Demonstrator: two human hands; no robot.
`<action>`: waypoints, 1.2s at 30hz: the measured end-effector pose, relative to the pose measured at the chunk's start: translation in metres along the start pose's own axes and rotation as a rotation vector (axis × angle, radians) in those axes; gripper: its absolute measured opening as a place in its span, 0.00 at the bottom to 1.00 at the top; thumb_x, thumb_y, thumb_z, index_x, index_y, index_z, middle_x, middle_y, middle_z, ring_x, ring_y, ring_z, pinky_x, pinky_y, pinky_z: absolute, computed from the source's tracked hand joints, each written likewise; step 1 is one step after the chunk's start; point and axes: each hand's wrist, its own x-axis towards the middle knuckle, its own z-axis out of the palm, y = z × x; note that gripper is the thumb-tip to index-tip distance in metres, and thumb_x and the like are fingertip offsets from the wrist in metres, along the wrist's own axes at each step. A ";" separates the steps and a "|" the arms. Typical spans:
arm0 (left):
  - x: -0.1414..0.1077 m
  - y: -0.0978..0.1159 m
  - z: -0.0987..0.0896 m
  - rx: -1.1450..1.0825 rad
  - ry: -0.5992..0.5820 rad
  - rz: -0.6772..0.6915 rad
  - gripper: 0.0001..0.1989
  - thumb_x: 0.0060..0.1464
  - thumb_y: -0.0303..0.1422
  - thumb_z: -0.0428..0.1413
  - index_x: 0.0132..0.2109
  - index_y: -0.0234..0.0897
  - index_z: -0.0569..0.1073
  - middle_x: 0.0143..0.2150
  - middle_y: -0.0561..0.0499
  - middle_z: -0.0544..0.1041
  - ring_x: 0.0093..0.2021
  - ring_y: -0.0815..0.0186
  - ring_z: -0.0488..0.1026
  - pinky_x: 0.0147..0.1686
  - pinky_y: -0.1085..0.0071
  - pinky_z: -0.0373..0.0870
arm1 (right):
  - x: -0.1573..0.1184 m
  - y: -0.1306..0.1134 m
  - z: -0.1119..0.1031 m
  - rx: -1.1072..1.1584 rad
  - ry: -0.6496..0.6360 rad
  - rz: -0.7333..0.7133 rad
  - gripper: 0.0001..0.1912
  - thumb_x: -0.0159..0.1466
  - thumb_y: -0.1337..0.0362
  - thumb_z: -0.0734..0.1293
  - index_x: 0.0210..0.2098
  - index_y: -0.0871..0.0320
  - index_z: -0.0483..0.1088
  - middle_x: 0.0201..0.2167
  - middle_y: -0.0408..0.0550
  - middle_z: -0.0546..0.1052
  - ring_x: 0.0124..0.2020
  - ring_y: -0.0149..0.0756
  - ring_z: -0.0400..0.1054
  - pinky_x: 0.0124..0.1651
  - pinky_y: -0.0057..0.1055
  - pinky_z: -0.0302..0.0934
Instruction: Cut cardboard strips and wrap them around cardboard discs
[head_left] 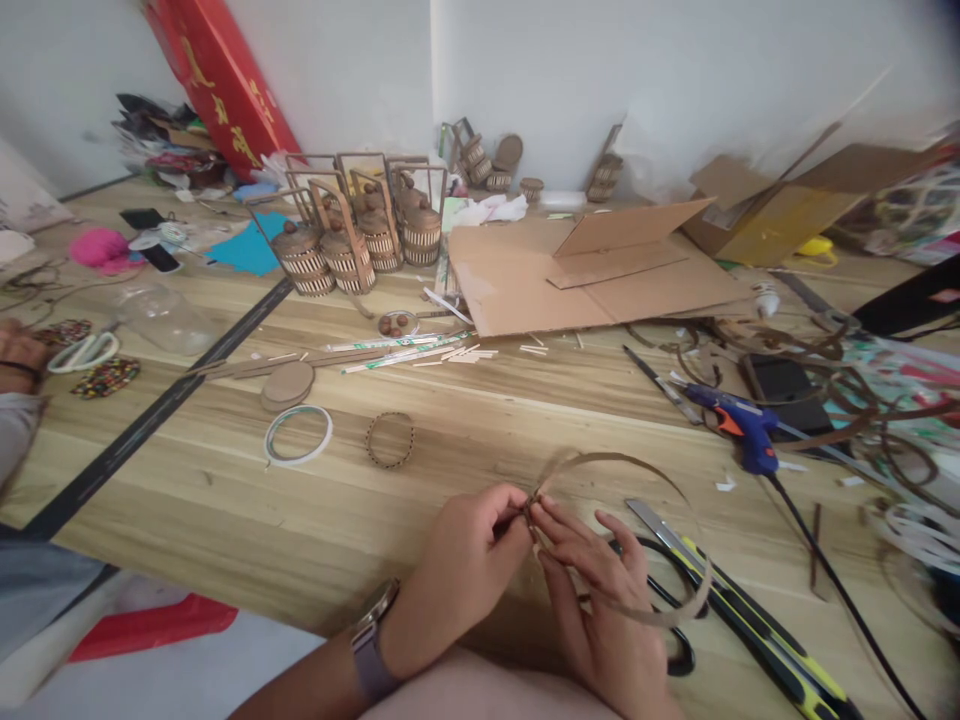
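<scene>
My left hand point(476, 545), with a watch on its wrist, pinches a small part of a thin brown strip. Against it, my right hand point(596, 580) holds the same brown strip point(637, 462) between thumb and fingers. The strip curves up and around my right hand in a wide loop. Just what lies between the fingertips is too small to make out. Under and beside my right hand lie black-handled scissors point(681, 650) and a yellow-and-black utility knife point(757, 625). To the left on the table are a thin dark ring point(390, 440) and a roll of white tape point(298, 462).
Several small lidded baskets with handles point(349, 260) stand at the back. Flat cardboard point(510, 285) lies beside them. A blue glue gun point(739, 425) with a trailing cord is on the right. Another person's hand point(19, 355) rests at the far left near white-handled scissors point(82, 352).
</scene>
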 end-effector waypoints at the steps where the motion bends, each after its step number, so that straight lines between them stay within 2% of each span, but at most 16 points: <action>1: 0.000 -0.001 0.000 0.017 0.007 -0.001 0.10 0.58 0.30 0.49 0.35 0.36 0.75 0.30 0.52 0.79 0.29 0.68 0.72 0.29 0.75 0.61 | 0.000 0.000 0.000 0.008 0.000 -0.001 0.08 0.65 0.72 0.62 0.36 0.51 0.64 0.38 0.43 0.84 0.42 0.36 0.79 0.54 0.37 0.58; 5: -0.001 -0.001 -0.002 0.084 0.013 -0.005 0.09 0.57 0.29 0.50 0.34 0.36 0.75 0.28 0.52 0.77 0.28 0.68 0.71 0.28 0.75 0.60 | -0.003 0.001 -0.001 0.034 -0.013 -0.007 0.08 0.65 0.72 0.61 0.36 0.51 0.62 0.39 0.44 0.84 0.44 0.36 0.78 0.55 0.39 0.57; 10: -0.002 0.001 -0.004 0.095 -0.033 0.027 0.11 0.61 0.32 0.49 0.38 0.37 0.76 0.31 0.51 0.79 0.31 0.67 0.72 0.30 0.75 0.61 | -0.004 0.002 -0.001 0.012 -0.010 0.010 0.07 0.66 0.71 0.61 0.36 0.52 0.63 0.40 0.45 0.84 0.46 0.37 0.77 0.54 0.40 0.57; 18: -0.003 0.000 -0.004 0.118 -0.008 0.029 0.11 0.61 0.32 0.49 0.36 0.36 0.76 0.29 0.52 0.78 0.29 0.68 0.72 0.29 0.75 0.60 | -0.001 0.002 -0.003 0.026 -0.029 -0.002 0.07 0.67 0.71 0.60 0.36 0.52 0.62 0.39 0.45 0.84 0.44 0.36 0.78 0.53 0.38 0.58; 27: 0.000 -0.002 -0.003 -0.008 -0.010 -0.019 0.11 0.57 0.30 0.51 0.32 0.35 0.78 0.27 0.52 0.79 0.27 0.69 0.71 0.27 0.76 0.60 | -0.004 0.003 -0.004 0.042 -0.056 -0.016 0.07 0.66 0.72 0.60 0.37 0.53 0.65 0.38 0.46 0.84 0.44 0.37 0.78 0.54 0.39 0.56; 36: 0.002 -0.002 -0.007 -0.217 -0.089 -0.103 0.10 0.54 0.30 0.52 0.32 0.35 0.79 0.29 0.51 0.81 0.30 0.67 0.75 0.30 0.76 0.65 | -0.001 0.002 -0.008 0.116 -0.036 0.033 0.09 0.65 0.73 0.59 0.36 0.52 0.64 0.36 0.43 0.84 0.42 0.38 0.79 0.52 0.40 0.57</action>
